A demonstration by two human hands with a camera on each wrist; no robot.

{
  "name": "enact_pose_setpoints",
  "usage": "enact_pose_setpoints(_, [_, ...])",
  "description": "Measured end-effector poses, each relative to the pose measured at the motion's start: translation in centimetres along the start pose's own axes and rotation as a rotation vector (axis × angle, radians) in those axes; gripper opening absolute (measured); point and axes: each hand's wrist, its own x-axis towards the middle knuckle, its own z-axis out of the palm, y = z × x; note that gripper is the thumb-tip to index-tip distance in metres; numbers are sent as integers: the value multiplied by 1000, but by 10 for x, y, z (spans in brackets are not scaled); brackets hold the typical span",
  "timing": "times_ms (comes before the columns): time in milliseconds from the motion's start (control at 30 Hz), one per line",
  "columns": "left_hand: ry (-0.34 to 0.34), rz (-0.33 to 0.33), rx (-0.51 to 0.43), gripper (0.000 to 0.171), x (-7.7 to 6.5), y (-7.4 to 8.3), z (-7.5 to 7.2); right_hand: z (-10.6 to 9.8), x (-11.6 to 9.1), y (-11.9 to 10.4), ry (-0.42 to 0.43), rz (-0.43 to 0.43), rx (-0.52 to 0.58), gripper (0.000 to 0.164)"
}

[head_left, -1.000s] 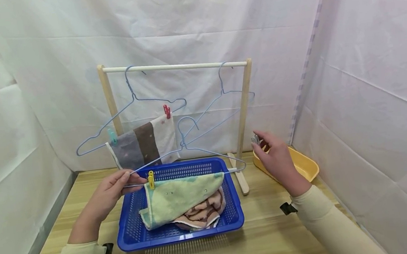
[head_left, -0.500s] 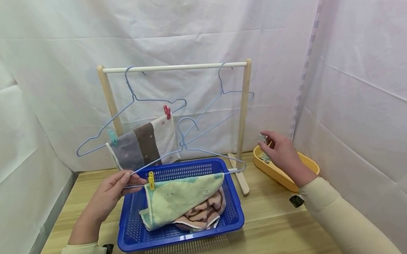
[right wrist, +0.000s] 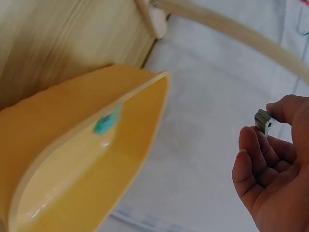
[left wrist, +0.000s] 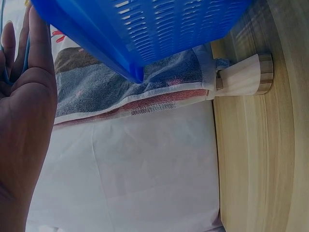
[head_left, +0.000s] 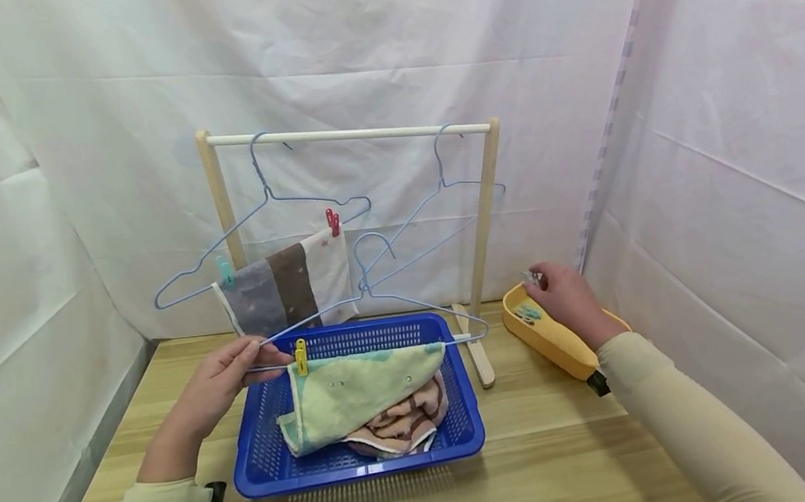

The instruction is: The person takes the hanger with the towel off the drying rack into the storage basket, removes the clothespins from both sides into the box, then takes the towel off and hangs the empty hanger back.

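Note:
In the head view my left hand [head_left: 226,379] grips the left end of a blue wire hanger [head_left: 320,311], held above the blue basket. A pale green cloth [head_left: 358,388] is draped over its lower bar, with a yellow clothespin [head_left: 300,358] near the cloth's left edge. My right hand [head_left: 570,300] is over the yellow tray [head_left: 559,349]. Between its thumb and finger it pinches a small grey clothespin [right wrist: 263,121], seen clearly in the right wrist view. Teal and dark clothespins [head_left: 527,314] lie in the tray.
The blue basket [head_left: 361,473] holds a brown patterned cloth [head_left: 406,416]. Behind it stands a wooden rack [head_left: 348,134] with two hangers. From the left one a grey, brown and white cloth [head_left: 290,284] hangs by red [head_left: 334,222] and teal [head_left: 226,271] clothespins. White fabric walls surround the table.
My right hand has moved right and slightly down with the grey clothespin, uncovering the tray's far left end. My left hand and the hanger have stayed nearly still.

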Motion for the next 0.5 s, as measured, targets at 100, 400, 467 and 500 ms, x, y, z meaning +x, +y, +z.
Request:
enact_pose_setpoints(100, [4,-3,0,43,0,0,1,3,8,15,-36,21,-13,40])
enact_pose_setpoints(400, [-3,4,-5,41,0,-1,0,8,26,37,-145,73,-82,42])
enact_pose_setpoints(467, [0,3,-3,41,0,-1,1,9,29,40,-181,87,-101,41])
enact_pose_setpoints(500, [2,1,-1,41,0,0,1,9,31,41,-199,89,-115,41])
